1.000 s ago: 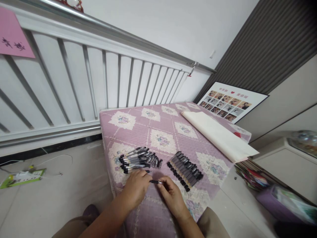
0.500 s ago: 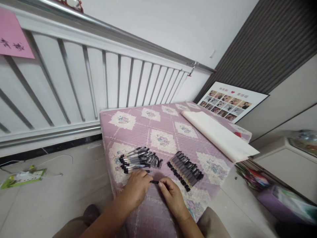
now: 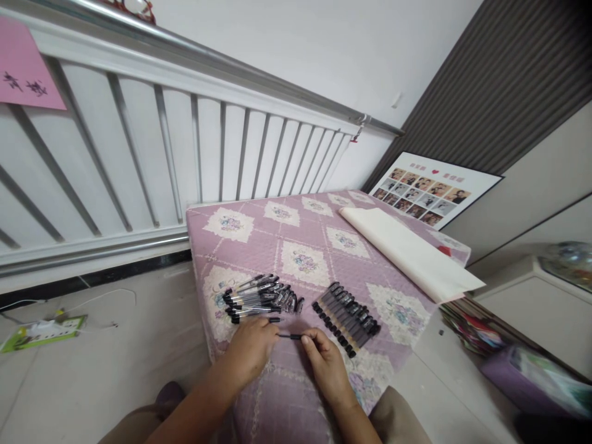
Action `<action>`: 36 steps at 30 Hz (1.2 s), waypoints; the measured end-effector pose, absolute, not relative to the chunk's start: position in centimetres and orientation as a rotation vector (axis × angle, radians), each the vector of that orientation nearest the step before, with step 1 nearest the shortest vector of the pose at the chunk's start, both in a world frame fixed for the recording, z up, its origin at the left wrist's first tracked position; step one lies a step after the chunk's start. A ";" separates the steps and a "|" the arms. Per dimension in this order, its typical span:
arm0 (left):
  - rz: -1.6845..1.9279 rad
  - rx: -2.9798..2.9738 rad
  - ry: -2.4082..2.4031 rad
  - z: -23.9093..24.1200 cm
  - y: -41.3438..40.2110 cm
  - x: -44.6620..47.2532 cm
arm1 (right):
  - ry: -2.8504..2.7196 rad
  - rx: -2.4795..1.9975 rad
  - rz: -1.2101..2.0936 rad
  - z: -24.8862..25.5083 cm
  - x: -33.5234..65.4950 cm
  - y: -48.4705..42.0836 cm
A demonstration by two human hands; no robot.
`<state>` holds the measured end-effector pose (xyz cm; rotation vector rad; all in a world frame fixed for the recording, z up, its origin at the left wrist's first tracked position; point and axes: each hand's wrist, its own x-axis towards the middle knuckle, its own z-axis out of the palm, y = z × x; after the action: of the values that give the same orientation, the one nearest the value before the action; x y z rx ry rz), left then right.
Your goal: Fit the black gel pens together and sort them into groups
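Both my hands meet over the front of the flowered purple cloth (image 3: 303, 345). A slim black pen (image 3: 295, 337) stretches between them, with a thin stretch towards the left and a thicker black part on the right. My left hand (image 3: 252, 348) pinches its left end. Its other end sits between the thumb and fingers of my right hand (image 3: 324, 362). Just beyond my left hand lies a loose pile of clear-barrelled pens (image 3: 252, 299), with several black pen caps (image 3: 291, 300) beside it. Capped pens (image 3: 346, 314) lie side by side in a slanted row near my right hand.
A folded cream sheet (image 3: 407, 253) lies across the right side of the cloth. Behind it leans a photo board (image 3: 425, 191). A white radiator (image 3: 231, 142) runs along the back. On the floor are a power strip (image 3: 49, 330) at left and a purple container (image 3: 518, 376) at right.
My hands have drawn slightly apart, the left one moving a little left and the right one a little right. More of the pen's thin part shows between them.
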<state>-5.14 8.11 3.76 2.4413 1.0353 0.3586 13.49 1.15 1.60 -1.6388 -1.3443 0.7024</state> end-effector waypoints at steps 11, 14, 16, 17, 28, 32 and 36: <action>0.466 2.399 1.112 2.4 7.8 -4.9 | -1.317 -1.642 0.701 1.5 13.6 1.1; 0.472 2.384 1.131 2.6 7.8 -4.9 | -1.267 -1.584 0.734 1.5 13.7 1.1; 0.472 2.383 1.132 2.7 7.8 -5.0 | -1.265 -1.562 0.772 1.5 13.7 1.2; 0.470 2.385 1.131 2.8 7.8 -5.0 | -1.273 -1.560 0.788 1.6 13.7 1.2; 0.455 2.370 1.146 3.4 7.8 -5.1 | -1.320 -1.654 0.691 1.7 13.4 1.3; 0.453 2.368 1.151 3.4 7.9 -5.1 | -1.294 -1.616 0.714 1.9 13.4 1.3; 0.441 2.382 1.150 3.2 7.9 -5.0 | -1.335 -1.628 0.743 2.1 13.4 1.3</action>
<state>-4.97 7.88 3.20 2.3819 1.1499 0.4415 13.41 1.26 2.14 -1.6283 -1.3350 0.7435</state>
